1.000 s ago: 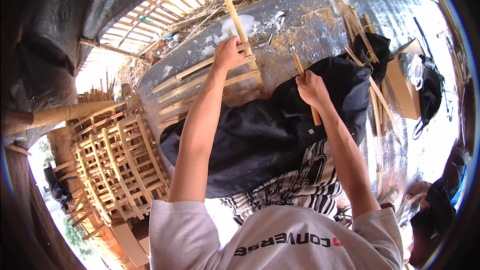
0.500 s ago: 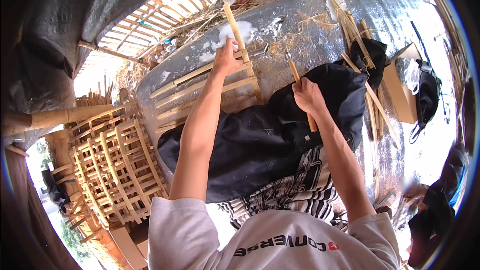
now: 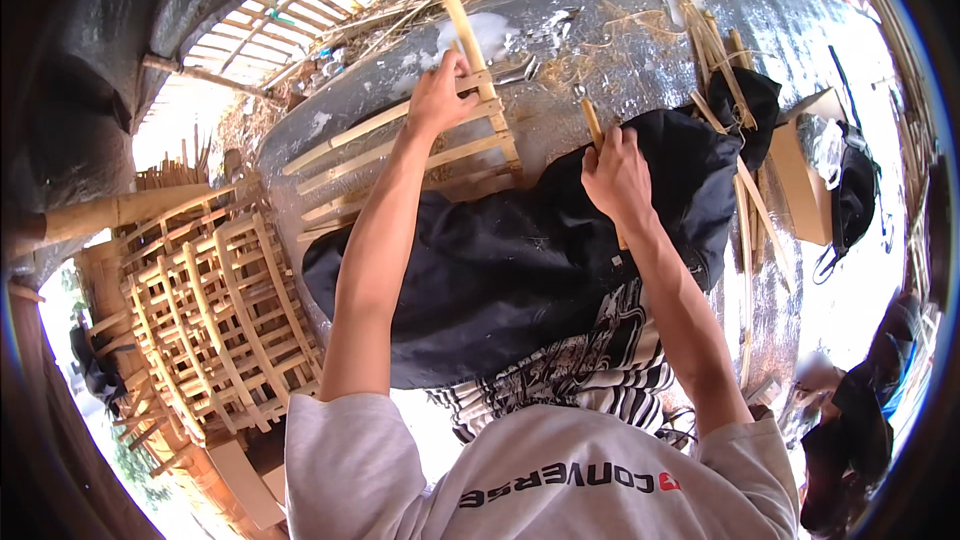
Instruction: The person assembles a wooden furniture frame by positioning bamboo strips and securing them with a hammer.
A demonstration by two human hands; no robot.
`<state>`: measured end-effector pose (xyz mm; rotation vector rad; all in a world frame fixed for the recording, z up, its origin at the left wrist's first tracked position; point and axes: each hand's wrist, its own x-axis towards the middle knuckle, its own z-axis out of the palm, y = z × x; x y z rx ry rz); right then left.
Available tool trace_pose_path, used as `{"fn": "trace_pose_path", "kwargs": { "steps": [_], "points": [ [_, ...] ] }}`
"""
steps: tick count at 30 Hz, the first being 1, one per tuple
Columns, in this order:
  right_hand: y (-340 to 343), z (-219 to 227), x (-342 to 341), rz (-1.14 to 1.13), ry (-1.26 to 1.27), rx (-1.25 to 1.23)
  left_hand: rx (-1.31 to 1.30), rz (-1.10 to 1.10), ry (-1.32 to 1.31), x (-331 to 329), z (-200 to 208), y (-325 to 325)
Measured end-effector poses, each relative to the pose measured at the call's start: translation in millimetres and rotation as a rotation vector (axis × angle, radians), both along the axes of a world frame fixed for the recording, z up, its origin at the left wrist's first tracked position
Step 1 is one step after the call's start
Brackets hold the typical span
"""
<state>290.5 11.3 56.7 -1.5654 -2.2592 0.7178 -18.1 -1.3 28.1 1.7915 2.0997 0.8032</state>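
My left hand (image 3: 438, 98) is closed about the left ends of the upper crosspieces of a bamboo slat frame (image 3: 405, 175), beside its long upright strip (image 3: 456, 10). Several thin crosspieces run leftward from that strip, and their lower parts slip under a black cloth (image 3: 480, 280) over my lap. My right hand (image 3: 617, 178) is wrapped round a slim round wooden stick (image 3: 592, 122), which stands out above and below the fist. The stick's far tip is too small to make out. Its middle is hidden by the hand, which hovers over the cloth.
A woven bamboo lattice (image 3: 215, 310) stands at the left. A silvery sheet (image 3: 600, 30) lies ahead, with white patches and loose fibres. At the right are bamboo strips (image 3: 765, 215), a cardboard box (image 3: 800, 180) and a black bag (image 3: 855, 190). Another person (image 3: 850, 420) sits at the lower right.
The whole view has shifted slightly. My right hand has turned and moved up along the stick, covering more of it. My left hand stays by the same part of the frame.
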Motion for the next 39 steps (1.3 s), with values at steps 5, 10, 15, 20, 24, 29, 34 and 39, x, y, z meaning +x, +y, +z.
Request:
{"fn": "trace_pose_path", "kwargs": {
  "steps": [5, 10, 15, 20, 24, 29, 34, 39],
  "points": [
    [-18.8, -5.5, -54.2, 0.464, 0.007, 0.392, -0.031, 0.042, 0.039, -16.9, -13.3, -9.4],
    [-21.2, -61.2, -94.3, 0.218, 0.088, -0.316, -0.113, 0.040, 0.057, 1.0, 1.3, -0.7],
    [-24.0, -72.6, -97.6, 0.278, 0.134, -0.395, -0.146, 0.065, 0.065, -6.5, -4.7, -1.7],
    [-14.1, -49.5, -94.3, 0.275, 0.208, -0.587, -0.119, 0.071, 0.050, -11.3, -9.0, 0.6],
    [-14.9, -39.3, -84.9, 0.233, 0.289, -0.639, -0.208, 0.124, -0.002, -8.0, 5.1, 8.6],
    [-18.9, -44.8, -87.4, 0.195, 0.303, -0.675, -0.285, 0.098, 0.168, -13.1, 0.3, 15.6],
    [-28.0, -65.7, -86.0, 0.156, 0.233, -0.542, -0.127, 0.024, 0.155, -13.1, -19.5, 0.1],
    [-34.9, -65.1, -84.5, 0.143, 0.191, -0.372, -0.011, 0.161, 0.238, 5.1, -24.8, -29.7]
  ]
}}
